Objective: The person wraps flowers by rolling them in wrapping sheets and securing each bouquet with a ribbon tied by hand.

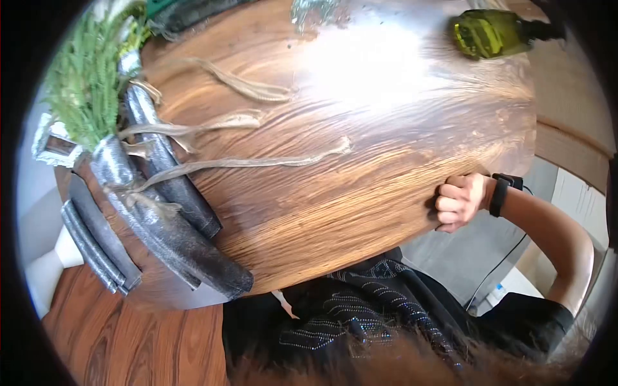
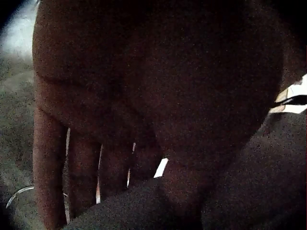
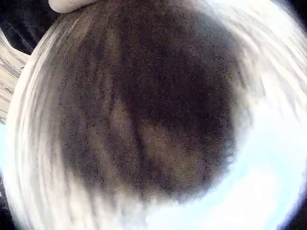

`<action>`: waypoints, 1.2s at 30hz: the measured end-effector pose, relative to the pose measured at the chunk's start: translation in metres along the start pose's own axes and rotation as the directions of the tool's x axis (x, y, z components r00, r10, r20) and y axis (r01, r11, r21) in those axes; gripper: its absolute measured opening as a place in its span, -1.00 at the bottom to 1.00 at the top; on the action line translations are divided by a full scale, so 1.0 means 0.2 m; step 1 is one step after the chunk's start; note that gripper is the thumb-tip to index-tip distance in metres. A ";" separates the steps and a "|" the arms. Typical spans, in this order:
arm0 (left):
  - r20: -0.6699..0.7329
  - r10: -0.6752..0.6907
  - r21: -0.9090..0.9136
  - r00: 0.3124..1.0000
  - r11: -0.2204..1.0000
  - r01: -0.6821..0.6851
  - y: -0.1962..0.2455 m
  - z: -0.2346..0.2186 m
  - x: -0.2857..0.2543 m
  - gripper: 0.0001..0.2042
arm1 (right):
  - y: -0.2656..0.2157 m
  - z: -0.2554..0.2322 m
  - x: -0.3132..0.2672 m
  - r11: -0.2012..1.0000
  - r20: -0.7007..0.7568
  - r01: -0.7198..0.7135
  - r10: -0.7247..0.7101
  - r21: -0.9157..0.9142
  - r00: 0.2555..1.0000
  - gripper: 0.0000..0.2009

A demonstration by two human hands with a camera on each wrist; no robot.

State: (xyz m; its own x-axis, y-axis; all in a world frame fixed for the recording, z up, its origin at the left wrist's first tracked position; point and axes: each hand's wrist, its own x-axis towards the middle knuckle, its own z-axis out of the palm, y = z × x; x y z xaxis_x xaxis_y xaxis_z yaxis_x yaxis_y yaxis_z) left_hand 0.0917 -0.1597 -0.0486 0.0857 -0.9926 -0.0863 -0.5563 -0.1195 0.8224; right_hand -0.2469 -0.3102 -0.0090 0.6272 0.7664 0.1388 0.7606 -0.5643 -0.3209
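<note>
My right hand (image 1: 462,201) rests at the near right edge of the wooden table (image 1: 360,186), its fingers curled in with nothing visible in them. In the right wrist view only a bit of skin (image 3: 72,4) shows at the top, over the shaded wood. My left hand (image 2: 144,96) hangs below the table edge in dim light. Its palm faces the left wrist camera, and the fingers are straight with thin gaps between them. Dark, shiny wrapped bundles (image 1: 164,225) lie at the table's left, green leafy sprigs (image 1: 90,83) coming out of one. Frayed tan strips (image 1: 225,164) trail from them.
A green glass bottle (image 1: 492,33) lies at the far right. Clear bluish pieces (image 1: 315,11) sit at the far edge. Left of the bundles are flat dark strips (image 1: 100,238) and a silver frame (image 1: 55,143). A thin black cable (image 1: 502,270) hangs beside the table.
</note>
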 end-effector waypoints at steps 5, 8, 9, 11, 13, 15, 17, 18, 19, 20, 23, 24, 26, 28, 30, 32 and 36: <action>-0.018 0.097 0.076 0.995 0.992 -0.096 0.25 -0.14 -0.01 -0.86 | -0.03 -0.01 -0.02 1.000 0.040 0.005 -0.005 -0.010 0.999 -0.67; -0.034 0.149 0.104 0.988 0.984 -0.145 0.39 -0.21 -0.03 -0.86 | -0.04 -0.01 -0.02 1.000 0.037 0.022 -0.022 0.006 0.999 -0.68; -0.040 0.163 0.115 0.986 0.981 -0.158 0.43 -0.23 -0.05 -0.86 | -0.05 -0.02 -0.02 1.000 0.035 0.022 -0.021 -0.016 0.999 -0.68; -0.053 0.185 0.140 0.981 0.974 -0.176 0.53 -0.28 -0.08 -0.86 | -0.06 -0.03 -0.02 1.000 0.073 0.020 -0.020 0.002 0.997 -0.67; -0.069 0.215 0.180 0.974 0.963 -0.199 0.62 -0.33 -0.12 -0.87 | -0.07 -0.04 0.00 0.999 0.077 0.023 -0.019 -0.047 0.997 -0.66; -0.077 0.228 0.191 0.971 0.959 -0.210 0.69 -0.35 -0.15 -0.87 | -0.11 -0.06 0.02 0.998 0.084 0.020 -0.015 -0.064 0.996 -0.65; -0.086 0.245 0.200 0.966 0.954 -0.224 0.74 -0.38 -0.15 -0.87 | -0.18 -0.08 0.05 0.979 0.137 -0.160 0.177 -0.124 0.975 -0.66; -0.087 0.259 0.205 0.962 0.950 -0.237 0.78 -0.39 -0.15 -0.87 | -0.21 -0.08 0.07 0.976 0.132 -0.165 0.184 -0.139 0.974 -0.66; -0.089 0.271 0.207 0.958 0.946 -0.248 0.80 -0.41 -0.15 -0.87 | -0.23 -0.08 0.10 0.938 0.028 -0.328 0.333 -0.116 0.943 -0.68; -0.091 0.285 0.211 0.954 0.942 -0.261 0.83 -0.42 -0.14 -0.87 | -0.24 -0.09 0.12 0.875 -0.074 -0.478 0.473 -0.077 0.878 -0.69; -0.100 0.309 0.210 0.946 0.936 -0.284 0.88 -0.45 -0.11 -0.87 | -0.21 -0.13 0.15 0.705 -0.252 -0.697 0.703 0.130 0.665 -0.86; -0.102 0.313 0.206 0.944 0.935 -0.288 0.89 -0.46 -0.11 -0.87 | -0.18 -0.13 0.15 0.587 -0.329 -0.764 0.801 0.268 0.500 -0.89; -0.110 0.317 0.197 0.942 0.936 -0.292 0.91 -0.46 -0.11 -0.87 | -0.10 -0.10 0.14 0.541 -0.325 -0.738 0.838 0.402 0.437 -0.87; -0.123 0.318 0.190 0.940 0.937 -0.292 0.91 -0.48 -0.10 -0.87 | -0.04 -0.10 0.16 0.561 -0.345 -0.706 0.826 0.432 0.445 -0.88; -0.129 0.319 0.188 0.939 0.937 -0.293 0.91 -0.51 -0.10 -0.87 | 0.00 -0.09 0.18 0.553 -0.348 -0.687 0.833 0.472 0.431 -0.89; -0.136 0.323 0.183 0.937 0.937 -0.297 0.91 -0.53 -0.09 -0.87 | 0.03 -0.10 0.20 0.540 -0.323 -0.677 0.842 0.500 0.433 -0.87; -0.175 0.323 0.166 0.930 0.941 -0.296 0.90 -0.58 -0.12 -0.87 | 0.07 -0.10 0.21 0.536 -0.314 -0.687 0.844 0.491 0.435 -0.86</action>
State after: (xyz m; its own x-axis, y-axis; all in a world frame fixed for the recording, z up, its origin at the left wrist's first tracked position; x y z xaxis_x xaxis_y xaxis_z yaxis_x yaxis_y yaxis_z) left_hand 0.0851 -0.1553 0.1657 0.0448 -0.9577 0.2842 -0.6857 0.1774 0.7059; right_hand -0.2062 -0.2916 0.0108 0.9673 -0.2393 0.0836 -0.1049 -0.6783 -0.7273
